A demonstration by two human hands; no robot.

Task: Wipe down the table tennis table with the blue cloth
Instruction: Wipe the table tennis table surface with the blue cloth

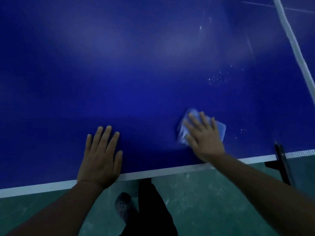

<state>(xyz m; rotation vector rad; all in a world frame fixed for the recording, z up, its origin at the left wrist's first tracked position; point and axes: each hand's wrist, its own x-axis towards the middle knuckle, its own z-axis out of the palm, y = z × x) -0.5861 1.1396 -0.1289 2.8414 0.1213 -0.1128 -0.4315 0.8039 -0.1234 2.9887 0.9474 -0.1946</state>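
Observation:
The blue table tennis table (pixel 136 74) fills most of the view, with a white stripe along its near edge. A light blue folded cloth (pixel 219 130) lies on the table near that edge, at the right. My right hand (pixel 204 137) presses flat on the cloth with straight, spread fingers and covers its middle. My left hand (pixel 100 157) rests flat on the bare table surface at the near edge, fingers straight, holding nothing. Small white specks (pixel 219 78) dot the surface beyond the cloth.
The white top band of the net (pixel 293 41) runs along the right side, and its black post (pixel 281 160) clamps at the table's near right edge. Below the edge lie green floor (pixel 204 201), my dark trouser leg (pixel 150 210) and a grey shoe (pixel 122 206).

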